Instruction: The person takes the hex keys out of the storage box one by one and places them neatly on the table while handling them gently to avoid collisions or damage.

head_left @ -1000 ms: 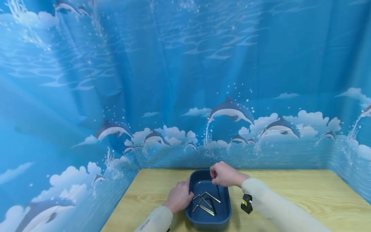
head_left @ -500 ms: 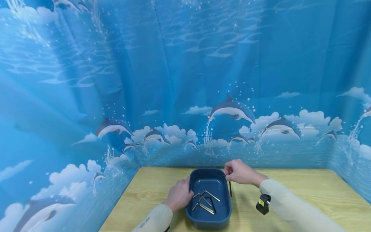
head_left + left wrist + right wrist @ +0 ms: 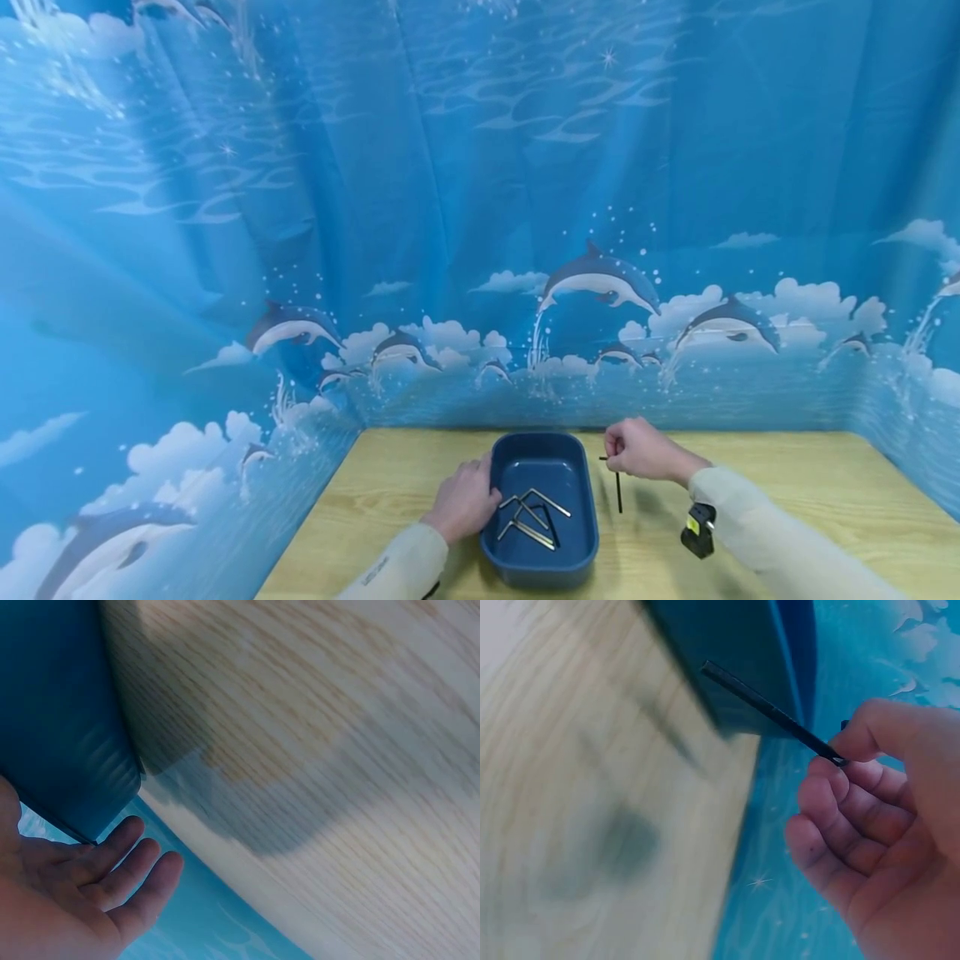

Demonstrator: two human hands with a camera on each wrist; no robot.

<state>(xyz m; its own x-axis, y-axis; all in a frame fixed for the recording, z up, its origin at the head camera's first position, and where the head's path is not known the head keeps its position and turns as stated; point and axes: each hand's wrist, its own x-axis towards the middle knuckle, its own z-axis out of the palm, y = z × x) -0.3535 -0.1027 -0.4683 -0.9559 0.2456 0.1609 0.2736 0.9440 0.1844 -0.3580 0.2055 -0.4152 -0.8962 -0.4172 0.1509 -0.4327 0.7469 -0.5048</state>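
In the head view my right hand point(image 3: 643, 448) pinches a black L-shaped hex key point(image 3: 619, 495) between thumb and fingers, over the table to the right of a dark blue bin point(image 3: 543, 577). The key's long arm point(image 3: 769, 711) points downward past the bin's side, and its bend sits at the fingertips. My left hand point(image 3: 463, 500) rests at the bin's left side, its thumb over the rim; in the left wrist view its fingers point(image 3: 154, 889) are loosely extended by the bin corner. Several brass-coloured hex keys point(image 3: 550, 502) and a black hex key point(image 3: 552, 528) lie inside.
The wooden table point(image 3: 757, 500) extends on both sides of the bin. Behind and to the left hangs a blue curtain point(image 3: 480, 208) printed with dolphins, meeting the table's back edge. A small black device point(image 3: 697, 533) is strapped at my right wrist.
My right hand has lifted the black hex key from over the bin's far right part and carried it rightward past the rim. The left hand stays at the bin.
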